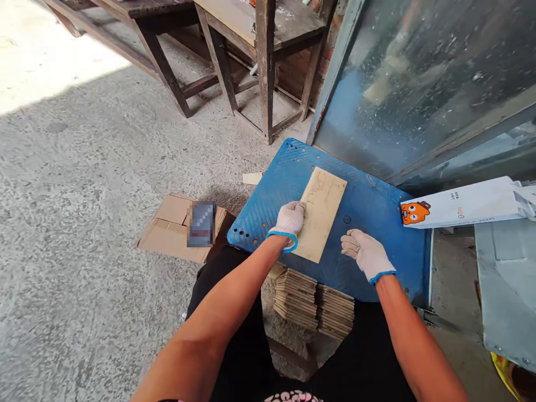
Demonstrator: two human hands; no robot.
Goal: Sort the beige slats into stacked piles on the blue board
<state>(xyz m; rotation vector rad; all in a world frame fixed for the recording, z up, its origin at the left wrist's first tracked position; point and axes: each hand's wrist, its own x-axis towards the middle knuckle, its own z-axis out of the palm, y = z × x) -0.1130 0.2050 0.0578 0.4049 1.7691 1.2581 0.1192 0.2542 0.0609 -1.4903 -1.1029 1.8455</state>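
Observation:
A flat tan cardboard piece [320,215] lies on a blue perforated board [377,223] in front of me. My left hand [288,219], in a white glove with a blue cuff, grips the piece's left edge. My right hand [362,251], gloved the same way, hovers just right of the piece with its fingers loosely curled and nothing in them. Two stacks of folded cardboard pieces [314,301] sit between my knees, below the board's near edge.
A flattened cardboard box [171,226] lies on the concrete floor to the left. Wooden table frames [234,56] stand behind. A dusty metal panel [419,84] leans at the right, with a white printed box [464,204] and a grey metal surface [506,279] beside it.

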